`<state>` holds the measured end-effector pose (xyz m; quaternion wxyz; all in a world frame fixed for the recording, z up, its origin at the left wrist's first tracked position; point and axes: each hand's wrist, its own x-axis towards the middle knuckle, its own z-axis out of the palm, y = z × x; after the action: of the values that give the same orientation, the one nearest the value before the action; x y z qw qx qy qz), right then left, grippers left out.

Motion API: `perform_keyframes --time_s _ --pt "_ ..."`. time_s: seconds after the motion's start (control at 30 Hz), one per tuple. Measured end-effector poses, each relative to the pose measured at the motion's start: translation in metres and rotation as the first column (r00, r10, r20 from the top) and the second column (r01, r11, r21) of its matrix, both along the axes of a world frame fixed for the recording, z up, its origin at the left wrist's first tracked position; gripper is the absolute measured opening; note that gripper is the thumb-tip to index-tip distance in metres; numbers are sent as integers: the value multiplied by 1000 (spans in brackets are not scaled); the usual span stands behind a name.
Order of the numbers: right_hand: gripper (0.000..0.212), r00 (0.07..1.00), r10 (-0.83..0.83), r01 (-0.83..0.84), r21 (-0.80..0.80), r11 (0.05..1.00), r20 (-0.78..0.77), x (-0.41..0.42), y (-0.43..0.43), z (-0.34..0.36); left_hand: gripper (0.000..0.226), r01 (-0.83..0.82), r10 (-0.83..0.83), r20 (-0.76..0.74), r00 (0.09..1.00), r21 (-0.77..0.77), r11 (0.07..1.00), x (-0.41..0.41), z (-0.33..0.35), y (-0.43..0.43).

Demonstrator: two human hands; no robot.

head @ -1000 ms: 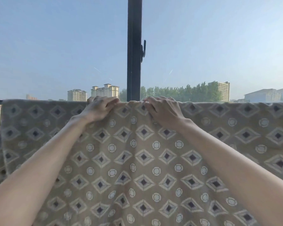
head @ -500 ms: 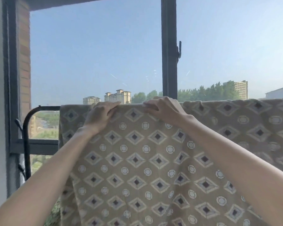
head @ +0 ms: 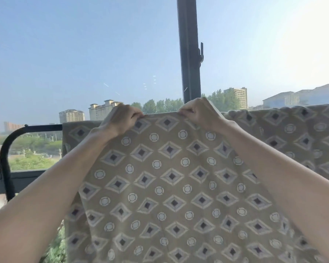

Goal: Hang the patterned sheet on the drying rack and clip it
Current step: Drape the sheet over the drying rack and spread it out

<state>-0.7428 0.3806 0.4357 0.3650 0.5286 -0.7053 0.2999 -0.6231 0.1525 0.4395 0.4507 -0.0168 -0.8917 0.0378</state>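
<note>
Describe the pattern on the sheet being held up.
Tan sheet with rows of dark-centred diamonds alternating with white circles, clearest in the head view.

— What carries it?
— A black drying rack; its top rail runs level and curves down at the left.
— And on it?
— The patterned sheet, draped over that rail.

Both arms reach up, left hand and right hand curled into fists.
</note>
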Motion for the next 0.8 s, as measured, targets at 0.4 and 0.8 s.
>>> perform_keyframes --time_s 0.4,0.8 --pt "8 984 -31 18 75 997 175 4 -40 20 23 -160 34 319 947 379 911 19 25 -24" --pt "46 994 -93 97 86 992 -53 45 -75 -6 62 -284 223 202 954 358 890 50 -2 -58"
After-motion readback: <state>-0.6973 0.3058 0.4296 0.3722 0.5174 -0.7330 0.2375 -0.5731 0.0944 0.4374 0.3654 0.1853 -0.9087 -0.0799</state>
